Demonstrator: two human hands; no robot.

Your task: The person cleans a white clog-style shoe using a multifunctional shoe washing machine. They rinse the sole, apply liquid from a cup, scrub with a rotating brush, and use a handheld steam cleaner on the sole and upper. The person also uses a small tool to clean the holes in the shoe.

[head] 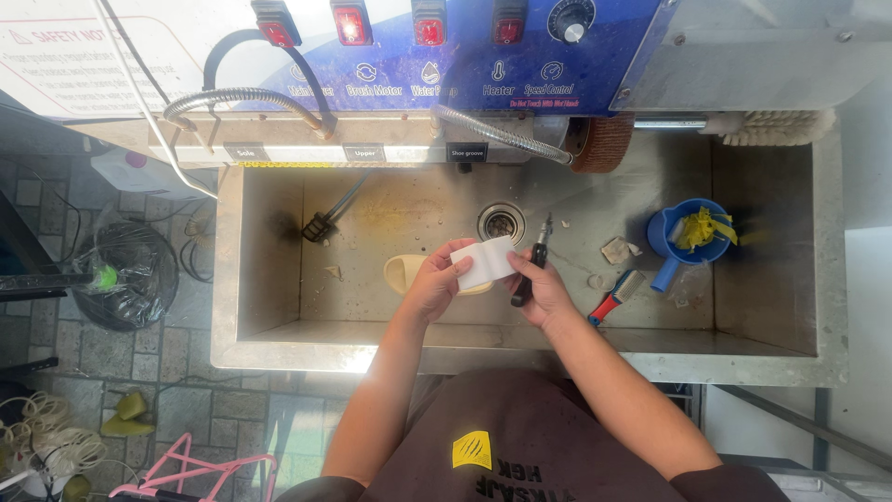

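My left hand [433,282] and my right hand [544,290] both hold a white rectangular sponge block [484,261] over a steel sink [279,339]. The right hand also grips a black-handled tool [531,275] whose metal tip points up toward the drain [501,223]. Under the left hand lies a pale yellow insole [401,271] on the sink floor, partly hidden by my fingers and the sponge.
A red-handled brush [615,296] and a blue cup [688,240] with yellow scraps sit at the sink's right. A black brush head [319,226] lies at left. Above are a blue control panel [465,56], metal hoses and a round rotary brush [600,142]. A black bin [125,274] stands on the floor at left.
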